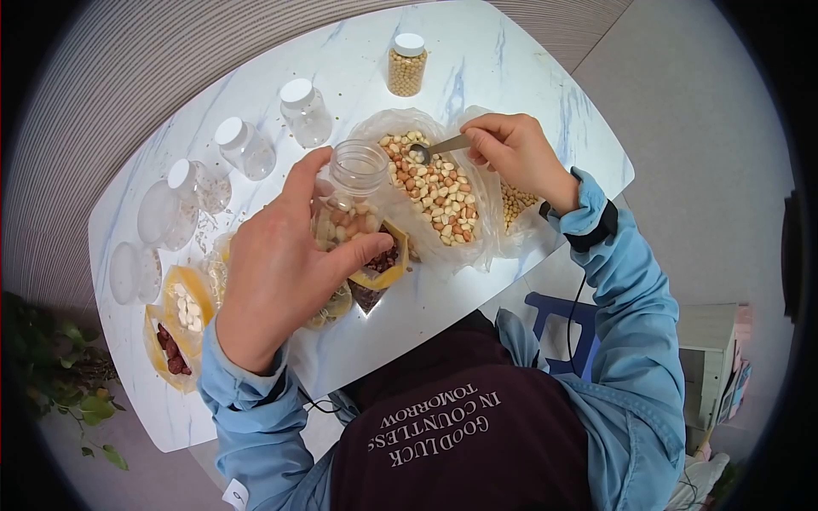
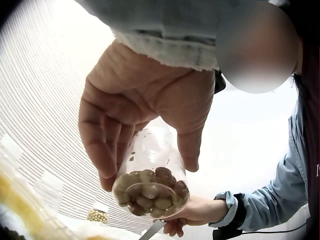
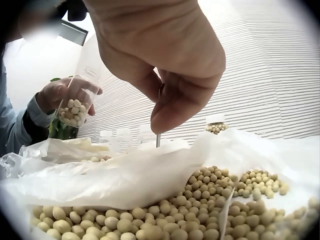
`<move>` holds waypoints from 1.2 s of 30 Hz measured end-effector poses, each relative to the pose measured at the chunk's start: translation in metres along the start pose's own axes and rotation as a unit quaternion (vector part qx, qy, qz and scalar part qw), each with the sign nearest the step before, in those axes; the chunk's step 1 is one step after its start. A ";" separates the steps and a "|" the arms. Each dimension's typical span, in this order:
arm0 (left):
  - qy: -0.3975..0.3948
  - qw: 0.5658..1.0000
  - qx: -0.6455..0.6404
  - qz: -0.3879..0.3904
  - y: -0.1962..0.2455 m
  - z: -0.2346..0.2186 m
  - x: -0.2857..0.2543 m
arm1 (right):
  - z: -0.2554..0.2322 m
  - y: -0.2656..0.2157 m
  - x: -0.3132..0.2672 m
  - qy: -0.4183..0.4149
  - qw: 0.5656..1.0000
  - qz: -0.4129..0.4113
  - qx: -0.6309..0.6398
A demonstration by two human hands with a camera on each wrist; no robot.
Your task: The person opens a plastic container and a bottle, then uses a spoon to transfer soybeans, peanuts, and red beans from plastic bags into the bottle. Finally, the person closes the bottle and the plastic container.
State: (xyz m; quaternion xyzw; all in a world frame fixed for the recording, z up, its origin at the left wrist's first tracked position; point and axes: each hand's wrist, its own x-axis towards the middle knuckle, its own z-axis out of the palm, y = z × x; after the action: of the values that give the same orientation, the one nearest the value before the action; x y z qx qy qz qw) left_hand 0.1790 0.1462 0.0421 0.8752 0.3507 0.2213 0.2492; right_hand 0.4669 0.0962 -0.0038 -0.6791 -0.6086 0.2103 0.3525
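Note:
My left hand [image 1: 281, 247] grips a clear plastic jar [image 1: 358, 175] without a lid, thumb on one side and fingers on the other. Peanuts [image 2: 150, 192] fill its lower part. In my right hand [image 1: 520, 153], thumb and fingers pinch the handle of a metal spoon [image 1: 447, 145]. The spoon's bowl rests among the peanuts [image 1: 439, 196] in an opened plastic bag [image 1: 388, 123]. Beside it, under my right hand, lies another bag of soybeans [image 3: 165, 220]; its white plastic edge partly hides the spoon in the right wrist view.
A lidded jar of soybeans [image 1: 407, 68] stands at the far edge. Several capped clear jars [image 1: 247, 149] line the left side, near open jars [image 1: 136, 272]. Yellow-edged bags hold red dates [image 1: 173, 349], white pieces [image 1: 186, 307] and dark red beans [image 1: 379, 255].

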 end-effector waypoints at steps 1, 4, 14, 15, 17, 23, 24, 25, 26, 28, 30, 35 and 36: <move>-0.011 1.000 -0.003 -0.018 0.002 -0.001 0.000 | -0.002 -0.002 0.000 -0.002 0.999 0.030 0.026; -0.031 0.998 -0.007 -0.051 0.007 -0.004 0.001 | -0.009 -0.008 -0.001 -0.007 0.993 0.089 0.082; -0.032 0.998 -0.006 -0.052 0.006 -0.004 0.001 | -0.019 -0.014 -0.011 0.032 0.988 -0.139 -0.062; -0.034 0.998 -0.006 -0.053 0.007 -0.004 0.001 | -0.016 -0.014 -0.010 0.058 0.981 -0.168 -0.082; -0.034 0.998 0.000 -0.052 0.008 -0.004 0.001 | -0.009 -0.013 -0.008 0.048 0.975 -0.186 -0.111; -0.033 0.998 -0.003 -0.050 0.008 -0.005 0.001 | 0.005 -0.003 -0.003 0.024 0.963 -0.226 -0.144; -0.032 0.998 -0.004 -0.049 0.008 -0.005 0.001 | 0.006 -0.002 -0.003 0.023 0.961 -0.229 -0.150; -0.031 0.998 -0.005 -0.048 0.008 -0.005 0.001 | 0.006 -0.003 -0.002 0.017 0.960 -0.230 -0.156; -0.031 0.998 -0.006 -0.047 0.007 -0.005 0.001 | 0.004 -0.004 -0.003 0.010 0.959 -0.231 -0.161; -0.031 0.998 -0.008 -0.047 0.007 -0.004 0.001 | 0.002 -0.003 -0.003 0.003 0.959 -0.229 -0.166; -0.033 0.998 -0.008 -0.049 0.007 -0.004 0.001 | 0.001 -0.002 -0.003 0.003 0.961 -0.223 -0.162; -0.036 0.998 -0.006 -0.051 0.007 -0.004 0.001 | 0.000 0.000 -0.002 0.002 0.982 -0.152 -0.111; -0.037 0.998 -0.006 -0.051 0.007 -0.004 0.002 | 0.000 0.000 -0.001 -0.001 0.987 -0.130 -0.093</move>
State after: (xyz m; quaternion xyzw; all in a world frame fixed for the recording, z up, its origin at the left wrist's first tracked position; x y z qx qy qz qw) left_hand 0.1813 0.1440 0.0495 0.8622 0.3839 0.1780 0.2786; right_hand 0.4667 0.0947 -0.0038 -0.6241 -0.7089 0.1055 0.3114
